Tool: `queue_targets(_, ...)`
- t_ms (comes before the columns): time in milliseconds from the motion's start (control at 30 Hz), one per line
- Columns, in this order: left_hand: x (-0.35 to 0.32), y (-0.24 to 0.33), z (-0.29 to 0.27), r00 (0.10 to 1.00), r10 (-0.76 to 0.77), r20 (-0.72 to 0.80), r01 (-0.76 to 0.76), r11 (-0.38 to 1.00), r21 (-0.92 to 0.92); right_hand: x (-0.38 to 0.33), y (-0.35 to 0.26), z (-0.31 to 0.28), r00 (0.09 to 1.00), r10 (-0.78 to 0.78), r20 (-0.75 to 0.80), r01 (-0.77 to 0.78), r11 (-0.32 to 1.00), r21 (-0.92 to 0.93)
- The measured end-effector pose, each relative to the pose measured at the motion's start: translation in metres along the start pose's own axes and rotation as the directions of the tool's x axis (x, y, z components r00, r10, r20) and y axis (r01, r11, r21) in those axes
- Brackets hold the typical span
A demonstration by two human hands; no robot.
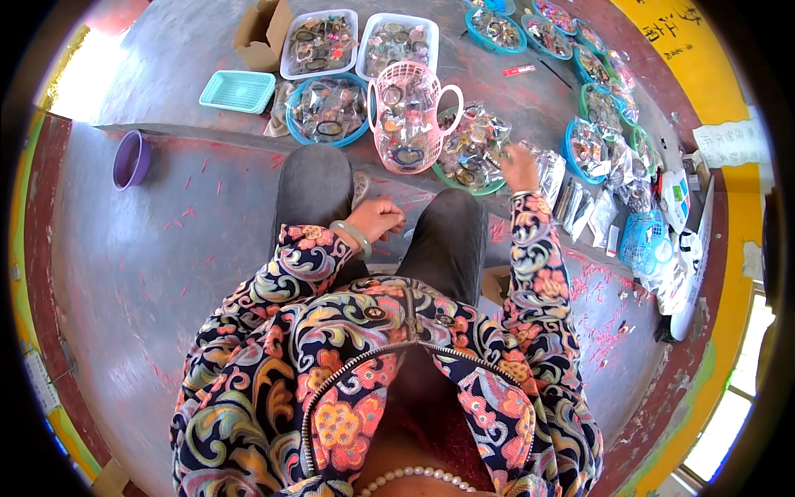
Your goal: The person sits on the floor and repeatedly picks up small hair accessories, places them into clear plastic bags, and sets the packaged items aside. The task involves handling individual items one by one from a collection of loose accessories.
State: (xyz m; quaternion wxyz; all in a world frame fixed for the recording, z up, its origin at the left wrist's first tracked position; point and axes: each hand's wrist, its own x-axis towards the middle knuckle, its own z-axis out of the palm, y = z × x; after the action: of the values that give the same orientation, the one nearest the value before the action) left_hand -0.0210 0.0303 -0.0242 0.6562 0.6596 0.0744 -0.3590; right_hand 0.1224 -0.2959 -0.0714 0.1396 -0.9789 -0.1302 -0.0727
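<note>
My left hand hovers between my knees, its fingers curled inward; anything inside them is too small or hidden to name. Farther right, my right hand reaches to the right edge of a green basket heaped with clear plastic packets of small accessories. Its fingers are bent together over the packets, and what they grip does not show clearly. A pink two-handled basket stands just left of the green one, beyond my knees. It holds more packets and some dark ring-shaped pieces.
Two white trays and a blue basket of packets stand at the far left. Near them are an empty turquoise tray, a cardboard box and a purple bucket. More filled baskets and plastic sleeves lie rightward.
</note>
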Motion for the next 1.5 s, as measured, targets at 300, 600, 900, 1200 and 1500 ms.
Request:
queue_targets(300,-0.004,-0.001,-0.001,0.999,-0.03,-0.033,0.029,1.0,-0.001,-0.015,-0.002,0.053,0.933,0.14,0.333,-0.077,0.978,-0.195)
queue_targets(600,-0.005,-0.002,-0.002,0.998,-0.038,-0.043,0.039,0.999,0.004,-0.011,-0.007,0.047,0.924,0.151,0.352,-0.085,0.977,-0.197)
queue_targets(900,-0.002,-0.004,-0.005,0.999,-0.002,-0.04,0.002,1.0,-0.007,-0.033,-0.001,0.012,0.994,0.099,-0.053,-0.089,0.984,0.156)
queue_targets(1200,-0.006,0.002,-0.01,0.998,0.024,-0.062,-0.035,0.984,-0.177,-0.068,-0.106,-0.047,0.912,-0.038,0.409,-0.394,-0.362,0.845)
queue_targets(1500,-0.013,0.006,-0.018,0.994,0.093,-0.049,-0.105,0.876,-0.471,-0.088,-0.186,-0.034,0.834,-0.214,0.509,-0.55,-0.4,0.733)
